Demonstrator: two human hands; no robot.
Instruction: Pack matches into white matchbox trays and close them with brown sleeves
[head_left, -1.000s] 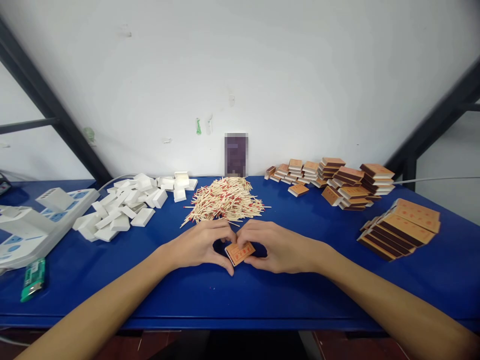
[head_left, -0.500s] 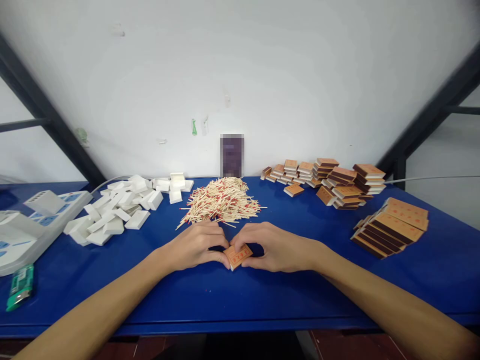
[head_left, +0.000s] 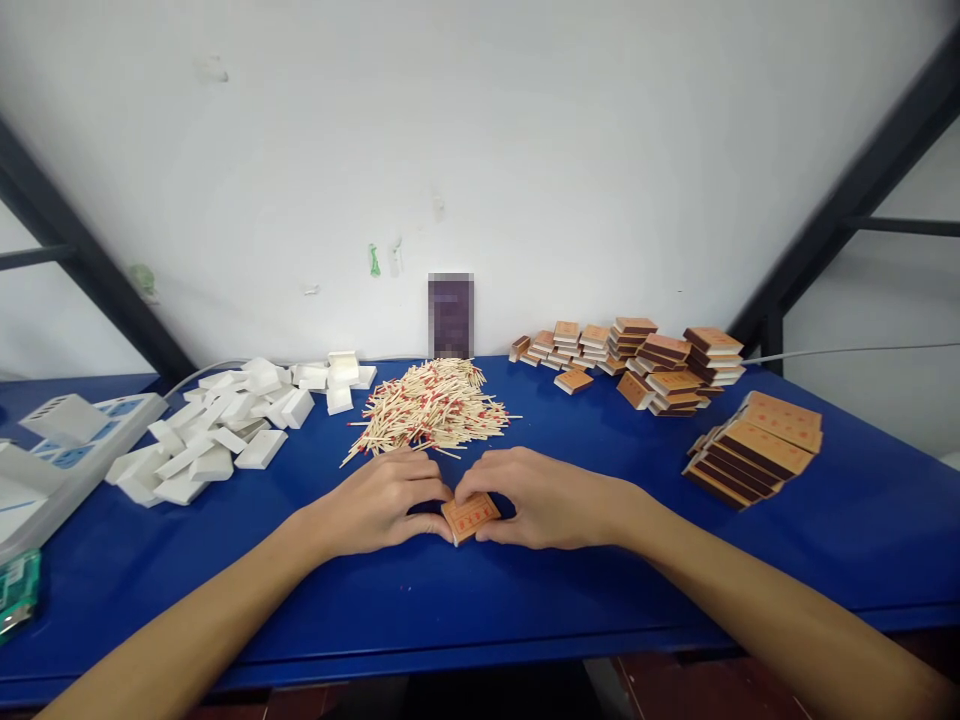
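White trays [head_left: 217, 430] heaped at 10 o'clock on blue bench [head_left: 525, 600]; left hand [head_left: 375, 500] grip pinching left end of matchbox [head_left: 470, 517]; loose matches [head_left: 431, 410] piled at 12 o'clock, near the fingers; matchbox mid-bench, skewed; right hand [head_left: 547, 497] grip pinching its right end; box stacks [head_left: 667, 365] at 2 o'clock.

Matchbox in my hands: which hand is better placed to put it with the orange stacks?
Probably the right hand: it holds the matchbox and the orange stacks lie on its side; the left hand would cross over.
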